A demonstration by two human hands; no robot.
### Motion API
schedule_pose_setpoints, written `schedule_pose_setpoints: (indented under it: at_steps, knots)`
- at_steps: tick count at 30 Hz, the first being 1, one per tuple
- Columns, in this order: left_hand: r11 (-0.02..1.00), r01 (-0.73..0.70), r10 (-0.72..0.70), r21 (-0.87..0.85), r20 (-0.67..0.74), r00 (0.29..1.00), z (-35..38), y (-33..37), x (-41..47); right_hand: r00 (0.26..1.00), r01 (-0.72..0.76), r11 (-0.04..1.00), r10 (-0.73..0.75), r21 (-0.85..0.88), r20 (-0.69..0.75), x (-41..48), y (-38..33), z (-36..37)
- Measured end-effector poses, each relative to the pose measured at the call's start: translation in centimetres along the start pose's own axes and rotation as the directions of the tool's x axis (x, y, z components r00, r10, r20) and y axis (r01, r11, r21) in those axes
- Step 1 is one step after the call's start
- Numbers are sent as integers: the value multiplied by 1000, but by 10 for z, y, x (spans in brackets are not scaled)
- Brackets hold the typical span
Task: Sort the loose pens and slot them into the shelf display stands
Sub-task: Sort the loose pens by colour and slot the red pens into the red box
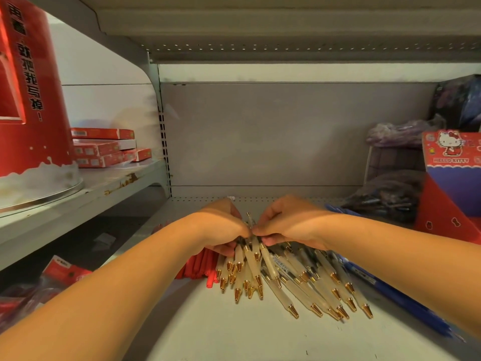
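Several frosted white pens with gold tips [299,285] lie fanned out on the pale shelf [208,332], tips toward me. My left hand [221,227] grips a bunch of these pens [243,272] from above at their upper ends. My right hand [289,222] meets it thumb to thumb and pinches the top of the same bunch. Under my left wrist lies a bundle of red pens [197,267]. Blue pens [390,290] lie along the right side of the shelf.
A red Hello Kitty display stand [453,183] stands at the right with dark bagged pens [385,196] beside it. On the left shelf sit a large red tub [28,100] and stacked red boxes [104,149]. Red packets [62,272] lie lower left.
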State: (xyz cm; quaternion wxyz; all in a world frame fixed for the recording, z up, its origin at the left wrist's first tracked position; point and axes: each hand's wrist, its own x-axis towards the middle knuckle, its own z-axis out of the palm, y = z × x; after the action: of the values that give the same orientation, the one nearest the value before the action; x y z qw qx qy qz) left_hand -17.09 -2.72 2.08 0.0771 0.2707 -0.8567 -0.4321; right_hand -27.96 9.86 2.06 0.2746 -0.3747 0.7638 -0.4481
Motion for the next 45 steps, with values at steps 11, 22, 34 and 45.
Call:
schedule_pose_setpoints:
  at_steps: [11, 22, 34, 45]
  knots:
    - [948, -62, 96, 311, -96, 991, 14, 2, 1, 991, -37, 997, 27, 75, 131, 21, 2, -29]
    - [871, 48, 17, 490, -128, 992, 27, 3, 6, 979, -201, 703, 124, -682, -161, 81, 12, -16]
    - [868, 10, 65, 497, -133, 989, 25, 3, 8, 942, -309, 726, 323, -614, -92, 119, 7, -9]
    - [897, 5, 53, 441, -119, 991, 19, -1, 12, 880, -420, 730, 473, -539, -45, 128, -4, -2]
